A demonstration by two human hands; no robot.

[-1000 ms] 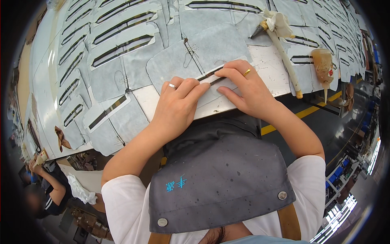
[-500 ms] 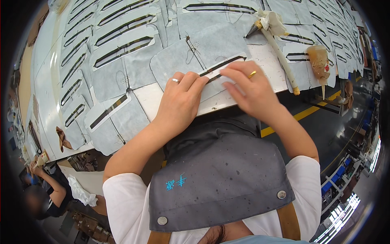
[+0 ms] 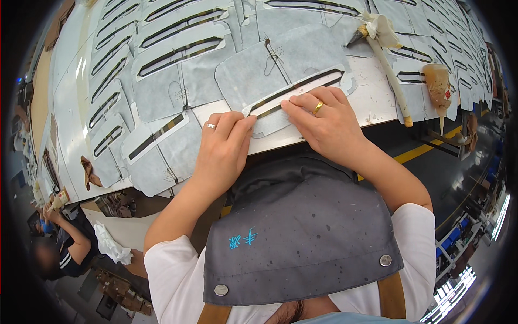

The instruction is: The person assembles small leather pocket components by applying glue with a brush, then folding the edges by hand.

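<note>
A pale grey fabric-like panel [image 3: 253, 65] lies in front of me, with a long slot whose edges carry dark strips [image 3: 294, 87] and whose middle is white. My left hand [image 3: 222, 144] is closed, its thumb and forefinger pinching the slot's left end. Farther right, my right hand [image 3: 328, 121] has its thumb and fingertips pressed together on the lower dark strip. What lies beneath those fingertips is hidden. A black thread [image 3: 276, 59] trails over the panel above the slot.
Several similar slotted panels [image 3: 172, 48] cover the white table [image 3: 372, 102]. To the right lie a hammer [image 3: 389, 75] with a wrapped head and an amber glue-like bag [image 3: 438, 86] with a pointed nozzle. Another person's arm [image 3: 73, 237] shows at lower left.
My left hand has shifted along to the slot's left end. My right hand, blurred before, now rests with its fingertips on the lower strip. The whole view has shifted slightly.
</note>
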